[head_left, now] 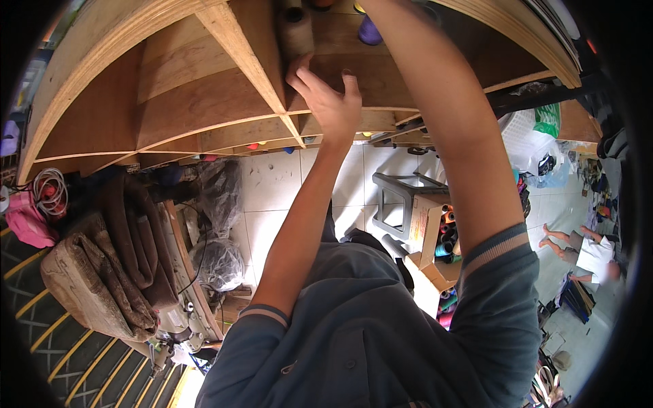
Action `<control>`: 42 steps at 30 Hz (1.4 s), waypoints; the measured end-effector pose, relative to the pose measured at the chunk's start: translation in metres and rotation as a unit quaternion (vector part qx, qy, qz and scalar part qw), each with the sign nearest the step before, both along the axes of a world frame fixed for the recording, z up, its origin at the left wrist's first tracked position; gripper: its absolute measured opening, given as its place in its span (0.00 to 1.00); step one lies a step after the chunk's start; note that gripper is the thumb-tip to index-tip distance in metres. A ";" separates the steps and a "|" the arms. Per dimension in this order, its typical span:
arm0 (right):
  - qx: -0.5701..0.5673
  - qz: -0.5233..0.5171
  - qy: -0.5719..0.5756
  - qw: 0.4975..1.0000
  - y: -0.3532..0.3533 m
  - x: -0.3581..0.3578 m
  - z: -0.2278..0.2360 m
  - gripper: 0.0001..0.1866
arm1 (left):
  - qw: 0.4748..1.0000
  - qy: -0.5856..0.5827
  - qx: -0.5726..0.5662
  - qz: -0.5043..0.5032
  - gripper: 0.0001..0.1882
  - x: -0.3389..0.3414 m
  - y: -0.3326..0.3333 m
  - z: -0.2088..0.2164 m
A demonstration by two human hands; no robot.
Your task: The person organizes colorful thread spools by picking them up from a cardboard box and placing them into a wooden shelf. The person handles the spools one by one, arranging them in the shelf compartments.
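My left hand [328, 98] reaches up into a compartment of the wooden shelf [248, 88]. Its thumb stands apart from its bent fingers, and nothing shows between them. Right at those fingertips is the lower end of a beige thread spool [296, 34]; whether they touch it I cannot tell. My right forearm [435, 88] stretches up across the same compartment, and the right hand lies beyond the top edge of the picture. A purple thread spool [370, 30] shows beside that forearm, partly hidden by it.
Below the shelf, a grey plastic stool [391, 204] stands on the tiled floor by a cardboard box [427, 228] of colourful spools. Folded brown cloth [102, 272] and clear plastic bags [221, 262] are at left. Another person [592, 262] sits on the floor at far right.
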State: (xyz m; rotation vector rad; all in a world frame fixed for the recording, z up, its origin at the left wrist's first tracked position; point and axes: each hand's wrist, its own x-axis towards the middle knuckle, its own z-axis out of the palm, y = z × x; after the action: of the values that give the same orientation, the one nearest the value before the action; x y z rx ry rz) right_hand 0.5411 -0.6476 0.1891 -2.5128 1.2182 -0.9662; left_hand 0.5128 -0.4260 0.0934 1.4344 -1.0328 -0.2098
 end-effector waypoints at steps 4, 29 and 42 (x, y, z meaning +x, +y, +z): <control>-0.002 -0.004 -0.002 1.000 0.003 -0.010 0.005 0.15 | 1.000 0.026 0.004 -0.002 0.32 0.000 -0.001 0.004; -0.011 -0.160 0.059 0.985 0.053 -0.209 0.005 0.14 | 0.980 -0.099 0.058 -0.162 0.27 -0.010 -0.106 -0.003; -0.100 -0.153 0.028 0.983 0.073 -0.203 0.039 0.14 | 0.979 -0.165 0.021 -0.114 0.22 0.006 -0.059 -0.006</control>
State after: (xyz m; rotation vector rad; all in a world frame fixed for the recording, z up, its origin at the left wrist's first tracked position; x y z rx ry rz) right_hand 0.3381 -0.5750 0.2277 -2.5644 1.6366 -1.1457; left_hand 0.5188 -0.4848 0.0872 1.4161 -1.4753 -0.1638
